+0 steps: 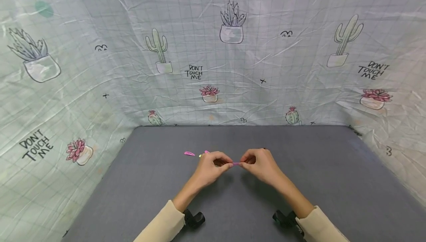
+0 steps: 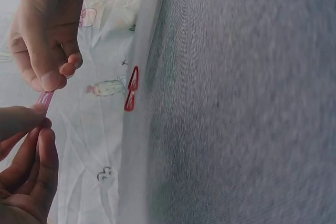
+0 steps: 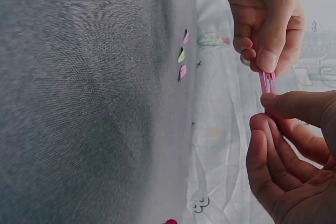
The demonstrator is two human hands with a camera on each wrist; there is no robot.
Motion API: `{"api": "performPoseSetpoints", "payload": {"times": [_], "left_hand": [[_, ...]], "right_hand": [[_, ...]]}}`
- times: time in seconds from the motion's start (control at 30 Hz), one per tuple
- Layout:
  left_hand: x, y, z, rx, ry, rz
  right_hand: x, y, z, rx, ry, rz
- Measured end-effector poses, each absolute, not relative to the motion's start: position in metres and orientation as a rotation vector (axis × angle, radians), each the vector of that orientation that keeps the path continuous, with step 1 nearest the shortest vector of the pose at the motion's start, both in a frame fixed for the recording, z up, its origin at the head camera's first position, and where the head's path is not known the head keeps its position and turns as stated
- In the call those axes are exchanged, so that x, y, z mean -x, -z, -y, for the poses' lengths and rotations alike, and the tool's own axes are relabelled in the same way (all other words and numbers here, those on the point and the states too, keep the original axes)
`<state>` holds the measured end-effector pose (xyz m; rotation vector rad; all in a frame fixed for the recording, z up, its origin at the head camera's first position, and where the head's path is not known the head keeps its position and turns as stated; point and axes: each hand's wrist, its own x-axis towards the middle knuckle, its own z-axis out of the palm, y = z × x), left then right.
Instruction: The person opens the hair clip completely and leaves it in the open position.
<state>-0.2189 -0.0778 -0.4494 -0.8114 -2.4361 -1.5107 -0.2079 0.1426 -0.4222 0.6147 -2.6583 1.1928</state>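
A pink snap hair clip is held level between my two hands, above the grey table. Thumb and fingers of my left hand pinch one end of it, while my right hand pinches the other. Seen in the right wrist view, the clip shows its slotted frame between the fingertips; both its ends are hidden under them. From the left wrist, the same clip appears as a short pink strip.
On the table, beyond my left hand, lie a pink clip, a yellow-green clip and another pink clip. Two red clips lie near the far edge. A cactus-printed sheet hangs behind and along the sides.
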Motion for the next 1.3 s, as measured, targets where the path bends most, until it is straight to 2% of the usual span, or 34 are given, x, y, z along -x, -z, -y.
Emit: {"api": "performPoseSetpoints", "payload": {"times": [1.3], "left_hand": [[0.208,0.453,0.074,0.894,1.539,2.348]], "right_hand": [[0.196,0.441,-0.16,-0.819,-1.275,2.447]]}}
